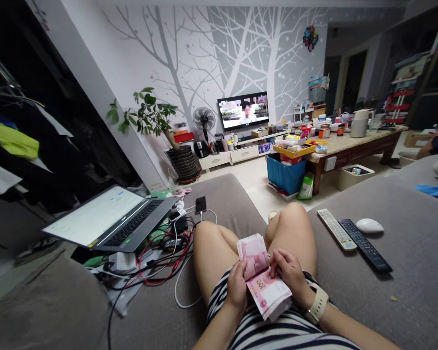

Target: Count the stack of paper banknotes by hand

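A thick stack of pinkish-red banknotes (270,293) marked 100 lies over my lap, its upper part folded back away from me. My left hand (237,286) grips the stack along its left side, the thumb on the notes near the fold. On the other side, my right hand (287,273) has its fingers bent and pressed together at the right edge of the notes, by the fold. A pale watch (318,304) is on my right wrist. Beneath the money are my striped shorts (263,335). The undersides of the notes are hidden.
Two remotes (336,229) and a white mouse (370,225) lie on the grey sofa to my right. To my left stand an open laptop (138,226), tangled cables (160,265) and a phone (200,204). Ahead are a cluttered table (379,138) and a blue bin (285,175).
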The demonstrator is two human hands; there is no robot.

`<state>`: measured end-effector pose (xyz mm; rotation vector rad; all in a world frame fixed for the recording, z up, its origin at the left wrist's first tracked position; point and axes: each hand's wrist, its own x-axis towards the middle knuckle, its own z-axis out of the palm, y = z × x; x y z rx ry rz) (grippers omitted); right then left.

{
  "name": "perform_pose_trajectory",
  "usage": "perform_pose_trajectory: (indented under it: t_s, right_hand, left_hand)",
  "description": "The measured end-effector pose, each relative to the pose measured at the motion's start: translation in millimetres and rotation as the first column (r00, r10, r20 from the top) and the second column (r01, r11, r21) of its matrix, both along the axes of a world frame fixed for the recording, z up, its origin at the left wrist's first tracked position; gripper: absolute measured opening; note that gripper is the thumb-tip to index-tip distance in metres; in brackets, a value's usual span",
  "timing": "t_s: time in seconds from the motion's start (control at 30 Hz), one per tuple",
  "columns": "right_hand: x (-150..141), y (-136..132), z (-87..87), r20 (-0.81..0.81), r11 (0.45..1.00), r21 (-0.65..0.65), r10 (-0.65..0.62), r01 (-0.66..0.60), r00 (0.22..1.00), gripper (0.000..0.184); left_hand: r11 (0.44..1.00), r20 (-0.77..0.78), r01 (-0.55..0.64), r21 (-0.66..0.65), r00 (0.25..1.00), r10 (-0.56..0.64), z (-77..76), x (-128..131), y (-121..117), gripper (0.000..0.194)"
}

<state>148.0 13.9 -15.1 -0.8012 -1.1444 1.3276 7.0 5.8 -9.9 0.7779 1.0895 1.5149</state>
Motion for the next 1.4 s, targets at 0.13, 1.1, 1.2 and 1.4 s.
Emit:
perform_pose_trajectory:
  t_s: [0.13,1.1,1.2,1.4]
  right_hand:
    - [1,4,-3.2,0.092,0.997,0.018,-0.074,0.073,0.993,0.037]
    - [3,-2,4.3,0.1,0.995,0.082,-0.06,0.052,0.993,0.035]
    - [3,-2,7.0,0.083,0.996,0.079,-0.048,0.042,0.995,0.033]
    - [2,-2,9.0,0.041,0.997,0.066,-0.029,0.026,0.999,0.034]
  left_hand:
    - [0.996,0.086,0.084,-0.011,0.993,-0.083,4.4,2,-2,0.026]
    - [1.0,-0.049,0.006,0.009,0.999,-0.005,4.3,-1,-3,0.025]
    - [0.999,-0.063,0.024,0.024,0.998,-0.022,6.0,0,-3,0.023]
    - [0.999,-0.005,0.038,0.017,0.999,-0.038,4.0,0,-2,0.021]
